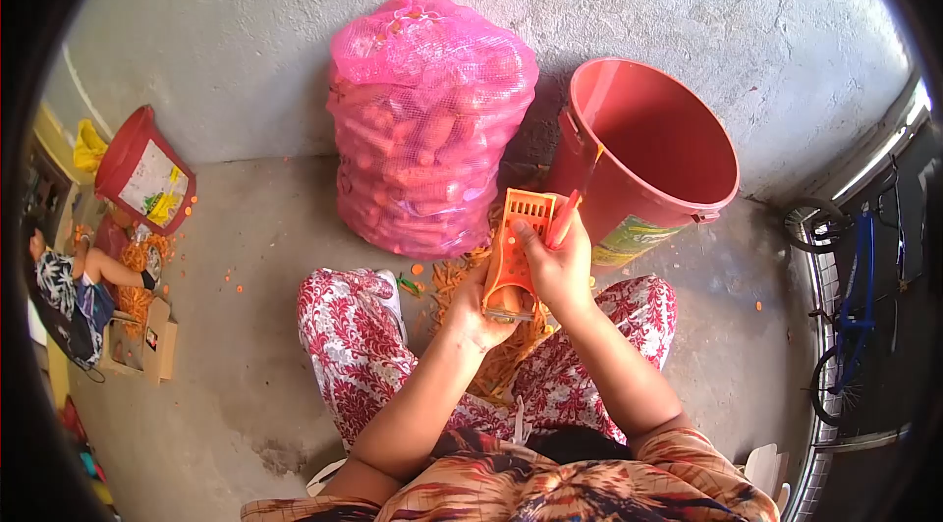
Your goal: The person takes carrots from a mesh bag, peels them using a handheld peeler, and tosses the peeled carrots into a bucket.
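An orange plastic grater (511,262), with slots at its top end and round holes lower down, is held between both hands above my lap. My left hand (471,314) is closed around its lower end from the side. Gripping the upper part, my right hand (565,272) presses its thumb on the grater's face. A red stick-like piece (563,220), perhaps a handle or a carrot, also sticks out of the right hand; its kind is unclear. Beneath the hands, orange peelings (506,365) lie heaped between my legs.
A pink mesh sack (432,139) full of carrots stands against the wall, beside a large red bucket (653,129). At the left are another person (79,286), a tilted red bucket (128,168) and a cardboard box (162,340). A bicycle (855,316) is at the right.
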`<state>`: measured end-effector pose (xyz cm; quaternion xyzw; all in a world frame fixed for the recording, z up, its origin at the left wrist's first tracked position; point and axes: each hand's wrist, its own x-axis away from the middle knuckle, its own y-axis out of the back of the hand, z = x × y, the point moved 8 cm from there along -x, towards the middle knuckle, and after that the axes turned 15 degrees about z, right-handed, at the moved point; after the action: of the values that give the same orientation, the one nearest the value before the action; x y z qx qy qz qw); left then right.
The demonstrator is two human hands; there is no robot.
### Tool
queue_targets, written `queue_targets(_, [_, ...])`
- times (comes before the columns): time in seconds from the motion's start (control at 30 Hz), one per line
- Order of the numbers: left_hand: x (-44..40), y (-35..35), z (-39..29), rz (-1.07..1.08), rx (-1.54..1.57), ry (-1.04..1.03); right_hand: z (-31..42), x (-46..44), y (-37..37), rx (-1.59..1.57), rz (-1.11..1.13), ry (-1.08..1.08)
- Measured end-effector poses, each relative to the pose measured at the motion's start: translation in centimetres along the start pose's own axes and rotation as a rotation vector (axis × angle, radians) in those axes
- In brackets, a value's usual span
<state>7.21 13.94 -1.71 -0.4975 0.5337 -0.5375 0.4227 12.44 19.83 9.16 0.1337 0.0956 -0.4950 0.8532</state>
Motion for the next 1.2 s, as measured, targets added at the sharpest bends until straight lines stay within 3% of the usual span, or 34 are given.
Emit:
queue_targets(0.13, [0.9, -1.6, 0.7, 0.093, -0.105, 0.005, 0.9, 1.1, 0.0, 0.023, 0.022, -0.002])
queue_targets(0.23, [1.9, -2.1, 0.5, -0.058, -0.182, -0.024, 1.3, 1.7, 0.1, 0.074, 0.029, 0.017])
queue_targets(0.3, [1.9, -1.0, 0.2, 0.032, -0.305, 0.018, 2.2, 2.1, 0.5, 0.175, 0.004, 0.065])
queue_targets(0.37, [2.9, -1.2, 1.1, 0.066, -0.393, 0.099, 0.2, 0.6, 3.9, 0.217, -0.166, 0.081])
queue_targets(0.43, [4.0, -1.7, 3.9, 0.250, -0.240, 0.274, 0.6, -1.0, 8.9, 0.441, -0.494, 0.186])
queue_targets(0.47, [4.7, -1.3, 4.0, 0.031, -0.238, 0.195, -0.4, -1.4, 11.1, 0.409, -0.553, 0.171])
queue_targets(0.5, [4.8, -1.2, 3.8, 0.046, -0.214, 0.179, -0.1, -1.7, 12.2, 0.376, -0.613, 0.167])
queue_targets(0.6, [4.8, 0.7, 2.9, 0.001, -0.157, 0.149, -0.3, -1.7, 9.1, -0.046, -0.319, 0.179])
queue_targets(0.63, [4.5, 1.0, 2.5, -0.052, -0.121, 0.103, 0.1, -0.5, 6.3, -0.220, -0.191, 0.030])
queue_targets(0.7, [3.6, 0.8, 1.7, 0.002, -0.161, 0.068, 0.9, 1.6, 2.4, -0.151, -0.053, -0.023])
queue_targets(0.77, [3.3, -0.2, 1.3, -0.097, -0.148, 0.057, 1.0, 3.1, 0.5, -0.307, -0.018, -0.051])
queue_targets(0.8, [3.5, -0.3, 1.3, -0.150, -0.139, 0.052, 1.1, 3.5, 0.1, -0.221, 0.000, -0.014])
queue_targets(0.87, [3.1, 0.2, 1.3, 0.021, -0.122, 0.088, 0.3, 3.9, -0.3, 0.007, 0.013, 0.022])
queue_targets(0.93, [3.1, -0.1, 1.5, 0.145, -0.142, 0.117, 0.7, 4.0, -0.4, 0.038, 0.020, 0.029])
queue_targets(1.03, [3.4, 0.5, 1.2, -0.193, -0.163, 0.027, 0.8, 4.1, -0.4, 0.072, 0.029, 0.001])
queue_targets(1.13, [2.9, 0.8, 0.8, -0.153, -0.295, 0.035, 0.3, 3.8, -0.1, 0.120, 0.002, 0.060])
queue_targets(1.2, [3.5, 1.6, 0.7, -0.101, -0.379, 0.149, 0.5, 2.7, 0.5, 0.197, -0.031, 0.170])
